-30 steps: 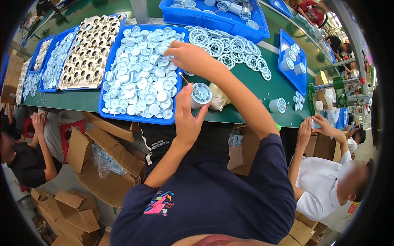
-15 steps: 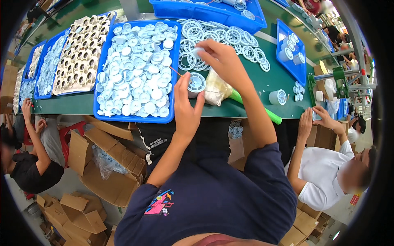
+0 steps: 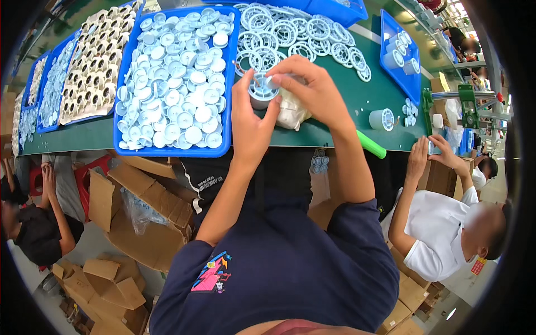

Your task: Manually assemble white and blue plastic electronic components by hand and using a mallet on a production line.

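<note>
My left hand is wrapped round a light-blue plastic cup with a spoked top, standing near the table's front edge. A thin orange wire shows at the cup's upper left. My right hand pinches a small pale-blue cap with thumb and forefinger, right at the cup's top. Whether the cap touches the spokes I cannot tell. Beneath my right hand lies a white cloth-like bundle, partly hidden. Just beyond my hands, pale-blue spoked rings lie in a loose heap.
Left of my hands stands a blue tray full of round caps. Further left are trays of moulded white parts. A green tube and another cup lie right. A blue tray holds cups; a co-worker sits beyond.
My right hand has come down and left from near the rings to the cup's top, with the pale cap in its fingers. My left hand still holds the cup. The view has shifted slightly.
</note>
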Motion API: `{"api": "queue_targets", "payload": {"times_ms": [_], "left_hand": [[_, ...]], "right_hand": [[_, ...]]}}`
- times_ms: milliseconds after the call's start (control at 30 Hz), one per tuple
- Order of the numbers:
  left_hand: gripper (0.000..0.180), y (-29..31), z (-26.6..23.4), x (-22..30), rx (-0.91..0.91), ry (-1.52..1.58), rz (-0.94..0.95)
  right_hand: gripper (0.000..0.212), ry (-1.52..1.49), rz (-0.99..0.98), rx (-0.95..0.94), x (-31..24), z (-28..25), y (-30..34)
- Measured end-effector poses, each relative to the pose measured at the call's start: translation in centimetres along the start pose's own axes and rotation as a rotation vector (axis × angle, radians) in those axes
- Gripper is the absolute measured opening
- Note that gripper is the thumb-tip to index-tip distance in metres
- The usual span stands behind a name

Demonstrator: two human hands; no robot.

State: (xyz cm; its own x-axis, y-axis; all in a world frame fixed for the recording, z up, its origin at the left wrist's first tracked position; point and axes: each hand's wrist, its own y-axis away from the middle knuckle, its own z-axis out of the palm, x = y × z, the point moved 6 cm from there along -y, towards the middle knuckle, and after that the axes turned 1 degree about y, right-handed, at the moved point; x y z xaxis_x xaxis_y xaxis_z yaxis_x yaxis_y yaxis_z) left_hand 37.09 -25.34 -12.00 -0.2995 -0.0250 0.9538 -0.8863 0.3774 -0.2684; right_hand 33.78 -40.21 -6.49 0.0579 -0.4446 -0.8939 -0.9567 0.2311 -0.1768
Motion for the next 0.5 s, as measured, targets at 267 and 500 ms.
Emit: {"api": "queue_targets", "payload": {"times_ms": [267,500], "left_hand": [[0.070,-1.2,0.0,0.0,0.016,-0.071,0.080],[0.070,-0.9,0.2,-0.4,-0.029,-0.052,-0.024]], "right_hand": [[0.016,0.125,-0.039,-0.009,0.2,0.9,-0.1],[0.017,0.023,0.041,0.072,0.5,1.0,-1.0]]}}
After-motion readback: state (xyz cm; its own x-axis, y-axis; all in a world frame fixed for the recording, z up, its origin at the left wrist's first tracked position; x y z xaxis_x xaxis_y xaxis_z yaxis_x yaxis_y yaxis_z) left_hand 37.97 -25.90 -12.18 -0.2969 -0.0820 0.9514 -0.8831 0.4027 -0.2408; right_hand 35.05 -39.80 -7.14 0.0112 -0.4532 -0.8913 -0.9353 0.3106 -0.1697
